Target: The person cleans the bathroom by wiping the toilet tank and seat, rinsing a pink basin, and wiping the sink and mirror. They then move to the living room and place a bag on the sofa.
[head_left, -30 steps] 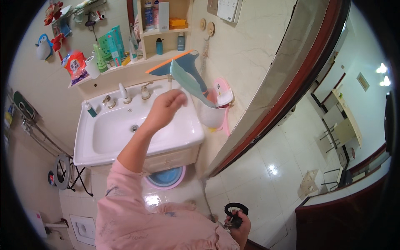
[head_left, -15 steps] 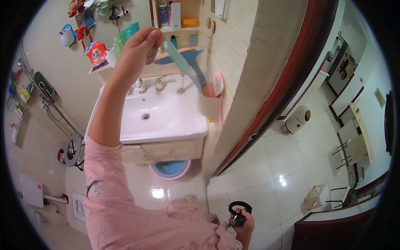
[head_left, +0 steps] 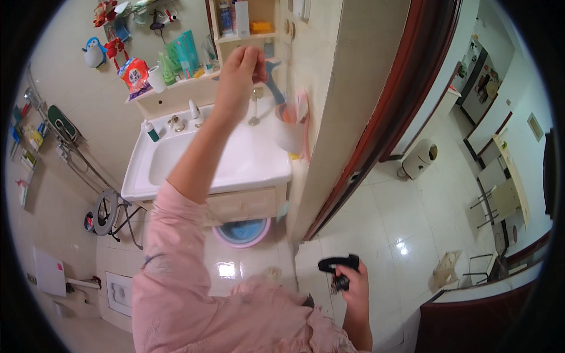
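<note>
The left hand (head_left: 240, 76) is raised over the back of the sink (head_left: 250, 173), fingers curled; from here I can't tell whether they pinch anything. The sink's front edge passes behind that forearm, and the tiled wall (head_left: 322, 76) closes in to the hand's right. A dark red door frame (head_left: 385, 112) slants down between the hands; beyond the right hand (head_left: 352, 282), the floor (head_left: 385, 229) stretches away. Its fingers are wrapped around one black looped band (head_left: 333, 264). I count one blue squeegee (head_left: 274, 88) just right of the left hand, standing in one white holder (head_left: 289, 136), and one bottle (head_left: 152, 132) farther left.
</note>
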`<state>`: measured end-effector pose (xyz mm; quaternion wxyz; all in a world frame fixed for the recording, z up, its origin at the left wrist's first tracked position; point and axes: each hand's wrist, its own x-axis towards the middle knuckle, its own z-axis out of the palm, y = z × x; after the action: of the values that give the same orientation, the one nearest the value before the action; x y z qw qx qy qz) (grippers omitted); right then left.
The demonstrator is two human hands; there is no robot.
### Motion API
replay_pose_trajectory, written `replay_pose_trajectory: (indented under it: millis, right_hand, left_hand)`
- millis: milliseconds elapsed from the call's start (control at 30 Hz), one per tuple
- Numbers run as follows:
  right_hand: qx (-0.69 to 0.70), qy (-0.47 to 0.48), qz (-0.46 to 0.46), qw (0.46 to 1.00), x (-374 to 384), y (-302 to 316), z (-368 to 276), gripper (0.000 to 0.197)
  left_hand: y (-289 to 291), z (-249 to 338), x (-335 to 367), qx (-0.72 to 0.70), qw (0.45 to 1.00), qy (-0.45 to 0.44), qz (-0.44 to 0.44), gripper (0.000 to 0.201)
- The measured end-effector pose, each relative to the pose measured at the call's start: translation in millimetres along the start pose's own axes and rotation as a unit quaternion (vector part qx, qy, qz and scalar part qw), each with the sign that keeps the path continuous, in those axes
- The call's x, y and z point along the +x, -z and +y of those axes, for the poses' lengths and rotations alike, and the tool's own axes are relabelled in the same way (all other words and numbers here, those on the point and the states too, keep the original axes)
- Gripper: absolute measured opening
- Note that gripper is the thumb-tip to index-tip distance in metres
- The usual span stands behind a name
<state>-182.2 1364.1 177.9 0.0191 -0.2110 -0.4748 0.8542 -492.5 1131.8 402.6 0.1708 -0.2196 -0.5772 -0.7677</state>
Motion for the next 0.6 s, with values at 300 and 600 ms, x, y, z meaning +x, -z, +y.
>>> replay_pose_trajectory:
  millis: [300, 600]
  right_hand:
    - [0.064, 0.053, 0.131, 0.988, 7, 11, -20, 0.017]
    - [0.163, -0.014, 0.283, 0.945, -18, 103, 49, 0.005]
  left_hand:
    - [90, -106, -147, 0.011, 0.982, 0.179, -0.055, 0.025]
    - [163, -222, -351, 0.326, 0.689, 0.574, -0.299, 0.015]
